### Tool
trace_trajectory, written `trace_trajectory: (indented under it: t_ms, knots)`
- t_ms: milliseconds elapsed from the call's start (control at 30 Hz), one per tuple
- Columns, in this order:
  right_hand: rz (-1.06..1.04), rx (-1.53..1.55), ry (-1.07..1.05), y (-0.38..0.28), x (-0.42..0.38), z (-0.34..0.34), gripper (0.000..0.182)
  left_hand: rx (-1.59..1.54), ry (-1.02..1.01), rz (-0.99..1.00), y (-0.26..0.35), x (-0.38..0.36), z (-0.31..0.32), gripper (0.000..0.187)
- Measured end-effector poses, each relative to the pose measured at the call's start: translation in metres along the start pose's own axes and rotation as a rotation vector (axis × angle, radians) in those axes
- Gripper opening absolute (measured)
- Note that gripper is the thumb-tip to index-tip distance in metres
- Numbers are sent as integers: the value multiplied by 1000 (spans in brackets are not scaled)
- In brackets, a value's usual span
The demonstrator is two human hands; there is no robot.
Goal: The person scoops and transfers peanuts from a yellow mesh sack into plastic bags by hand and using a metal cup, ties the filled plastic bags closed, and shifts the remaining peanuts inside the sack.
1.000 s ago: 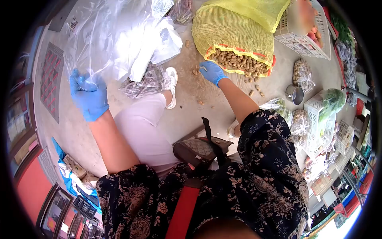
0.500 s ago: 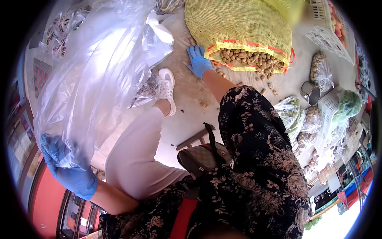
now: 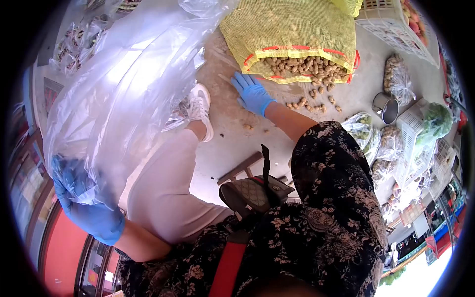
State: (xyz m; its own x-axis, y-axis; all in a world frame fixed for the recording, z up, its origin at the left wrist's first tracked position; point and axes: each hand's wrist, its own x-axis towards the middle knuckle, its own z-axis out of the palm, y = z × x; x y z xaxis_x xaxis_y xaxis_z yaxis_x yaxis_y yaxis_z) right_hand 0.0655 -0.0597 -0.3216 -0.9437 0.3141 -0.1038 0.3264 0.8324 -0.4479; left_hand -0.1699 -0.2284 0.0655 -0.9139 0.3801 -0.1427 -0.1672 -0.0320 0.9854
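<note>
My left hand [image 3: 88,203], in a blue glove, is closed on the edge of a large clear plastic bag [image 3: 126,94] that spreads up past my leg. Part of that hand shows through the film. My right hand [image 3: 254,95], gloved in blue too, is stretched out low over the floor with its fingers extended and nothing in it. Just beyond lies a yellow mesh sack [image 3: 292,29] on its side, its red-stitched mouth toward me. Peanuts in their shells [image 3: 316,67] fill the mouth, and several have spilled onto the floor nearby.
On the right stand a metal cup [image 3: 385,108], a tied bag of peanuts [image 3: 396,74], further bagged produce and a white crate [image 3: 413,143]. Another crate [image 3: 386,24] with reddish fruit is at the upper right. A handbag [image 3: 255,194] hangs before me above a wooden stool [image 3: 241,168].
My right hand has drawn back slightly from the sack, toward me and to the right. More loose peanuts show on the floor by the mouth. The left hand keeps its hold on the bag.
</note>
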Motion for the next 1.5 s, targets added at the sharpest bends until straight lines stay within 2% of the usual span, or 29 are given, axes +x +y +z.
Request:
trace_trajectory:
  t_ms: [33,100,200,267,333,400,433,500,567,600,700,767,800,867,1000,1067,1133,1200,1267,1300,1333,1400,1433,1500]
  knots:
    - [28,-11,48,-3,30,6,68,-96,-126,-51,-3,1,1,46]
    - [142,-99,165,3,82,22,68,-544,-638,-284,-6,7,-7,44]
    - [310,-122,211,10,102,29,64,707,83,263,-15,-9,1,42]
    - [100,-172,40,5,76,38,52,480,19,188,-9,-5,-8,40]
    - [-103,-164,-55,11,32,55,38,619,-21,287,-9,-6,-10,39]
    - [-254,-134,-44,29,-40,81,26,1120,-58,548,-19,-10,-4,38]
    - [-312,-140,-12,40,-74,90,23,830,-34,365,-19,-9,-15,42]
    - [-249,-148,-79,59,-119,89,24,1073,-104,481,-23,-9,-20,45]
    - [-126,-172,-69,61,-134,80,25,1115,-122,519,-30,-10,-21,47]
    - [-55,-189,-59,59,-139,74,26,1032,-111,503,-34,-9,-19,47]
    - [-316,80,-9,11,-132,89,31,900,-62,424,-38,-15,-1,47]
    - [-506,43,-166,-14,-129,105,29,1014,-95,459,-31,-25,14,48]
    - [-574,-89,-164,-13,-130,117,31,1337,-185,655,-25,-29,24,48]
    - [-700,-352,-174,-9,-137,139,35,1422,-183,668,-20,-36,34,41]
    - [-750,-234,-32,81,-155,108,40,1320,-223,666,-20,-36,28,43]
    - [-732,-373,-133,114,-167,80,42,1362,-265,733,-24,-36,13,40]
    - [-580,-323,-303,151,-180,28,42,1399,-295,807,-29,-32,14,39]
    - [-550,-474,-253,197,-187,-8,43,1314,-327,706,-26,-27,50,41]
    - [-489,-533,-241,205,-193,-13,43,1178,-302,609,-47,-22,48,45]
    - [-447,-507,-249,201,-203,-17,43,670,-246,259,-51,-16,36,43]
    - [-402,-478,-246,197,-216,-27,43,106,-351,45,-52,-19,31,38]
    - [-192,-349,-262,175,-250,-88,42,1016,-269,405,-42,-52,81,37]
    - [-76,-274,-254,174,-269,-120,42,601,-315,181,-35,-59,101,34]
    - [226,-102,-307,189,-281,-170,39,-16,-662,-270,-42,-33,133,34]
